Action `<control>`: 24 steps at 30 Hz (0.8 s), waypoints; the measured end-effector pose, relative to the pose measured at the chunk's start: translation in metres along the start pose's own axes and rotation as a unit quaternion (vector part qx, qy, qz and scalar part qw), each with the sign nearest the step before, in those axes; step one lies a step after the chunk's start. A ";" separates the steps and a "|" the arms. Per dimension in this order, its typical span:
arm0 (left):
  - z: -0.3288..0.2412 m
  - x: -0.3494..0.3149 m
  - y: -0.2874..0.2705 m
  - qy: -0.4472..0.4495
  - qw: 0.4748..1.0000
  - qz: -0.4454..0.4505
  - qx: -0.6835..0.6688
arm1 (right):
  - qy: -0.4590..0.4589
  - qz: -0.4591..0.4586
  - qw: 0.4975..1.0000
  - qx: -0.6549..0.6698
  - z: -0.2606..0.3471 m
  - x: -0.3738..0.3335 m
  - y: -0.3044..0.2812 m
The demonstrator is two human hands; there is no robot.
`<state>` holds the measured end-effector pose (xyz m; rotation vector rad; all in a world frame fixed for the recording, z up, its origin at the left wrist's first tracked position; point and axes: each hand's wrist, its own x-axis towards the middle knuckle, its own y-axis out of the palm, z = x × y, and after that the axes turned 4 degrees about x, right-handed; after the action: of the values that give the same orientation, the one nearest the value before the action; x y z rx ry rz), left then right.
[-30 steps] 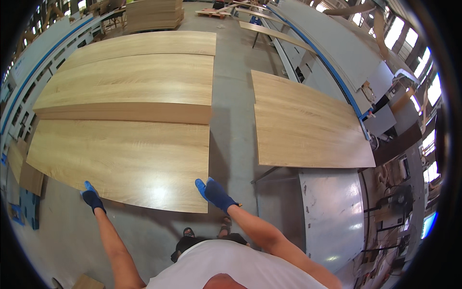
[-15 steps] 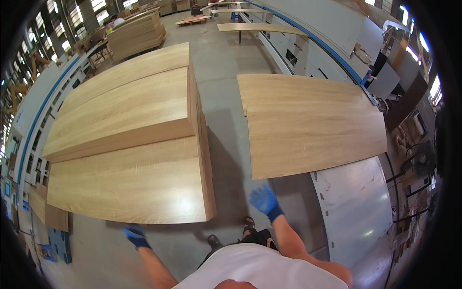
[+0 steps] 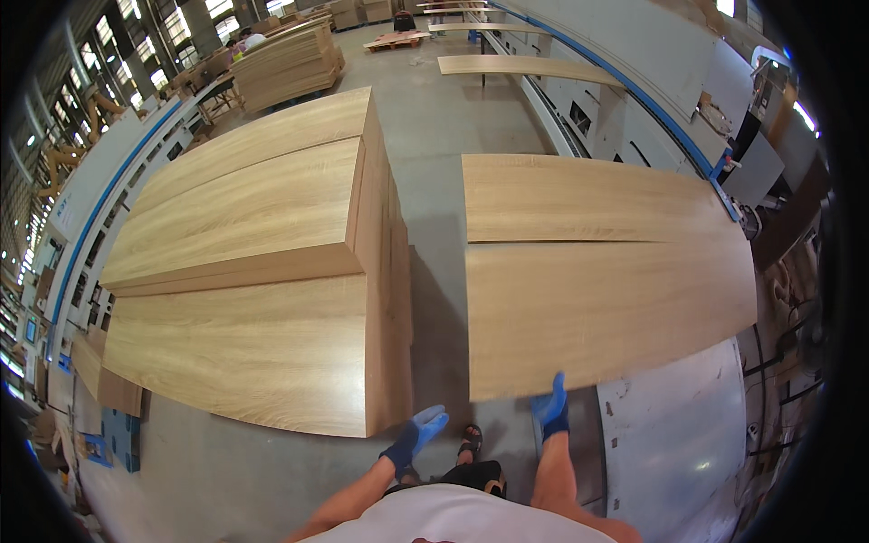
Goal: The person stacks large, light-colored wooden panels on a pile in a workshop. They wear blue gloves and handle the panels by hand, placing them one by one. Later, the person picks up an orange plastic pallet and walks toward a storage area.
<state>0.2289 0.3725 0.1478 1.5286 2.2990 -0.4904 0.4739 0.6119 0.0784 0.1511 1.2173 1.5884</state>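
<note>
Left hand (image 3: 418, 434) is hanging outstretched, empty, at six o'clock; right hand (image 3: 549, 412), at five, is touching the wood-grain panel (image 3: 606, 312), grip unclear.

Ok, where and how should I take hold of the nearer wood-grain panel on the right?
Probably by the near long edge of that wood-grain panel, from your side, grips spread: it lies flat and wide, this edge faces you, and your right hand is at it.

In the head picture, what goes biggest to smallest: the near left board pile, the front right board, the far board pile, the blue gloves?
1. Near left board pile
2. Front right board
3. Far board pile
4. Left glove and right glove: they look about alike, so no ranking.
</note>
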 end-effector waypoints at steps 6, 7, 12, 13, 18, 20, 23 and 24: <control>-0.029 0.030 0.060 -0.020 0.993 -0.052 -0.108 | 0.030 -0.019 0.994 0.105 -0.043 -0.123 -0.035; -0.008 0.033 0.053 -0.087 0.973 -0.029 -0.210 | 0.057 -0.019 0.996 0.060 -0.051 -0.136 -0.029; 0.028 0.009 0.024 -0.129 0.934 0.072 -0.326 | 0.096 -0.035 0.995 -0.014 -0.072 -0.168 -0.018; 0.023 0.001 0.020 -0.124 0.943 0.060 -0.303 | 0.115 -0.062 0.991 -0.020 -0.066 -0.190 -0.010; -0.083 -0.029 0.011 -0.036 0.968 0.042 -0.245 | 0.100 -0.002 0.994 -0.032 -0.025 -0.210 0.037; -0.113 -0.041 -0.004 -0.042 0.987 0.043 -0.151 | 0.079 0.015 0.997 -0.020 -0.010 -0.222 0.066; -0.161 -0.077 -0.025 -0.001 0.981 0.025 -0.192 | 0.001 -0.027 1.000 -0.007 0.012 -0.237 0.099; -0.168 -0.087 -0.038 0.002 0.985 0.000 -0.171 | -0.082 -0.008 0.995 -0.054 0.023 -0.226 0.063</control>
<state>0.2111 0.3649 0.3401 1.3603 2.2429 -0.0829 0.5414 0.4555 0.2417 0.1975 1.0017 1.5904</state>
